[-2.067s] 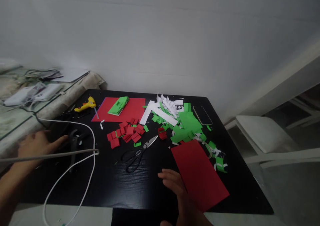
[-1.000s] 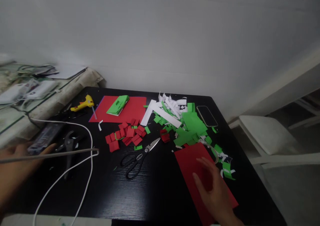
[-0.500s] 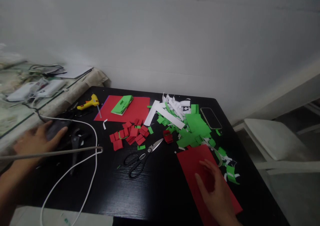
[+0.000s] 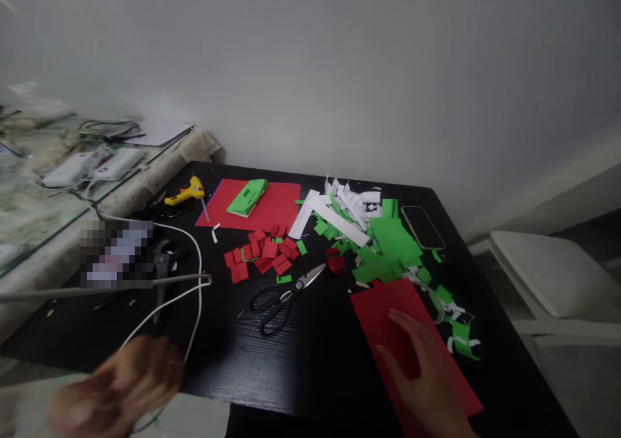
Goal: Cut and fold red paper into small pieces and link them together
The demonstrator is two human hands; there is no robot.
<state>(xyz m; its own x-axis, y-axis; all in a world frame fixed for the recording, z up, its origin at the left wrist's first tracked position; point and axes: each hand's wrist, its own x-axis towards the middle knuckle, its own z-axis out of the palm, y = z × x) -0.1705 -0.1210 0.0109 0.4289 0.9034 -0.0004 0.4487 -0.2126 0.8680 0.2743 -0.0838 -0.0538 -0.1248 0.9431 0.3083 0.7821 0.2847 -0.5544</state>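
Note:
My right hand [image 4: 424, 373] rests at the lower right on a red paper sheet [image 4: 373, 318], thumb and fingers apart, with nothing between them. My left hand [image 4: 130, 380] is at the lower left near the table's front edge, smeared by motion. Its fingers look curled beside a white cable [image 4: 200, 308], and whether it holds anything is not clear. Black-handled scissors [image 4: 286, 295] lie between the hands, blades partly apart. Beyond them is a pile of folded red paper pieces [image 4: 269, 250]. A single red folded piece [image 4: 335, 261] sits near the scissor tips.
Green paper pieces [image 4: 395, 240], white strips [image 4: 334, 218] and a phone [image 4: 422, 228] lie at the right. A yellow glue gun [image 4: 189, 192], black-handled pliers [image 4: 162, 270] and a pixelated flat object [image 4: 119, 253] are at the left. A green folded bundle [image 4: 248, 197] lies on red paper [image 4: 286, 202].
My left hand has left the dark flat object at the left and moved down and right, towards the front edge. That object now looks bright. The view has shifted slightly; my right hand stays.

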